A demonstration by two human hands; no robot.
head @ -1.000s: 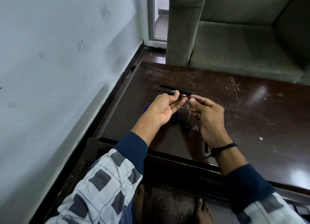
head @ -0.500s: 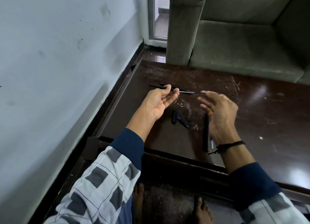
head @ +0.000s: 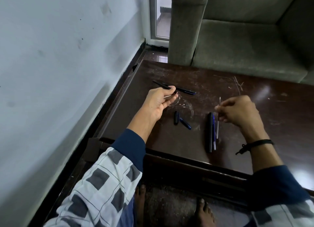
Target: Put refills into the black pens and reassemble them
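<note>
My left hand (head: pixel 158 101) pinches a black pen barrel (head: pixel 161 85) whose free end points away to the upper left. My right hand (head: pixel 237 111) grips a thin pale refill (head: pixel 218 118), held nearly upright with its tip sticking up above my fingers. Just behind my left fingers another black pen (head: pixel 186 90) lies on the dark wooden table (head: pixel 237 138). Two short pen caps (head: pixel 176 117) (head: pixel 185 123) lie between my hands. Near the table's front edge rests a long black pen (head: pixel 210 132) with a blue refill (head: pixel 214 133) beside it.
A grey-green sofa (head: pixel 237 39) stands close behind the table. A pale wall (head: pixel 59 65) runs along the left, with a doorway at its far end. The table's front edge is near my lap, and my bare feet show on the floor below.
My hands have moved apart. The refill has come away from the barrel and now stands upright in my right hand, which moved right. The long pen by the front edge is uncovered.
</note>
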